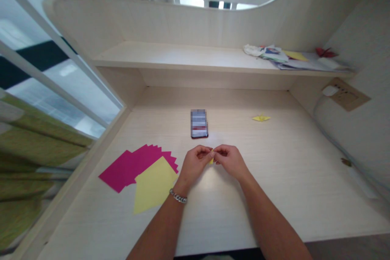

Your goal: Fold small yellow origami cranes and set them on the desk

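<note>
Between my two hands is a small piece of folded yellow paper (211, 161), mostly covered by fingers. My left hand (195, 163), with a silver chain bracelet on its wrist, pinches it from the left. From the right, my right hand (230, 160) pinches the same piece, and the fingertips of both hands meet. A phone (199, 123) with a lit, blurred screen lies just beyond my hands. Fanned magenta sheets (122, 172) lie to the left, partly under yellow sheets (155, 187). A folded yellow paper figure (261, 118) rests on the desk at the back right.
The pale desk (289, 178) has a shelf (183, 55) above its back edge. Papers (297, 61) and a red folded paper piece (326, 53) lie on the shelf's right. A white plug (330, 90) with a cable sits in the right wall socket. Bed rails stand at left.
</note>
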`<move>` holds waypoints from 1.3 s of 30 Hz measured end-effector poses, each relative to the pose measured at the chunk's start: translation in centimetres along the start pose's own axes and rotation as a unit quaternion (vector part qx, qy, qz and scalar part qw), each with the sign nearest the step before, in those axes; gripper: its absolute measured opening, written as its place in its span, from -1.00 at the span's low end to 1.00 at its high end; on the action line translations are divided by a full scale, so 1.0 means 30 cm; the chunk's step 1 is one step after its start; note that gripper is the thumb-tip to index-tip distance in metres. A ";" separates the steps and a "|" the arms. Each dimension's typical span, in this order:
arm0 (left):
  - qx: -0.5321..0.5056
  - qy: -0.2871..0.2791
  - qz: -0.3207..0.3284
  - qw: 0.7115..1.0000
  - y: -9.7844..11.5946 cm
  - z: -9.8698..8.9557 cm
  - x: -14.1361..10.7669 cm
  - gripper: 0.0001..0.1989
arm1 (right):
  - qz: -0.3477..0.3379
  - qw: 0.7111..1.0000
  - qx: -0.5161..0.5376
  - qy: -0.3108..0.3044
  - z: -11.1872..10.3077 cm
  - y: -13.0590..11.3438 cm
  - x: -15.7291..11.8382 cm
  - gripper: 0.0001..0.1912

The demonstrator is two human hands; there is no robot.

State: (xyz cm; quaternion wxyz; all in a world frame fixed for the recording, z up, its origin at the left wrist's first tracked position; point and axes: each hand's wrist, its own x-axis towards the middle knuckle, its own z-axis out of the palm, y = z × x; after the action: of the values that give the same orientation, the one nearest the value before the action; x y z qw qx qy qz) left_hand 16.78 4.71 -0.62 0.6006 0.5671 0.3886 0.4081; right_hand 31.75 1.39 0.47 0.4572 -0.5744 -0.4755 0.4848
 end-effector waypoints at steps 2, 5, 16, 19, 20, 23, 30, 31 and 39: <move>0.003 0.001 0.000 1.000 -0.001 0.003 0.001 -0.85 | -0.002 1.000 0.005 0.005 0.004 -0.002 0.000 -0.77; -0.012 -0.006 0.002 1.000 0.001 0.004 0.001 -0.85 | 0.038 0.997 0.068 0.016 0.009 -0.008 0.001 -0.77; -0.041 0.034 -0.006 0.999 -0.021 0.004 0.007 -0.81 | 0.095 0.982 0.160 0.028 0.037 -0.007 0.003 -0.69; -0.047 0.037 -0.012 0.998 -0.021 0.005 0.007 -0.81 | 0.091 0.983 0.158 0.018 0.037 -0.002 0.005 -0.67; -0.047 0.035 -0.013 0.998 -0.021 0.006 0.006 -0.81 | 0.090 0.983 0.157 0.014 0.036 -0.001 0.006 -0.66; -0.045 0.034 -0.009 0.998 -0.022 0.007 0.004 -0.82 | 0.091 0.985 0.149 0.003 0.035 -0.003 0.005 -0.67; -0.037 0.041 -0.001 0.998 -0.024 0.008 0.007 -0.81 | 0.094 0.985 0.141 0.025 0.055 0.008 0.011 -0.74; -0.032 0.046 -0.002 0.998 -0.022 0.009 0.007 -0.81 | 0.094 0.985 0.140 0.033 0.060 0.015 0.013 -0.74; 0.106 0.125 0.035 0.986 -0.010 0.009 0.003 -0.83 | 0.028 0.993 0.044 0.106 0.083 0.068 0.029 -0.80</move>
State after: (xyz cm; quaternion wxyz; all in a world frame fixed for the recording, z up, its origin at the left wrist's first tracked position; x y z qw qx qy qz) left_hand 17.07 4.70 -0.92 0.4693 0.5851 0.4819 0.4530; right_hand 29.57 2.15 -1.91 0.5163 -0.6150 -0.3864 0.4538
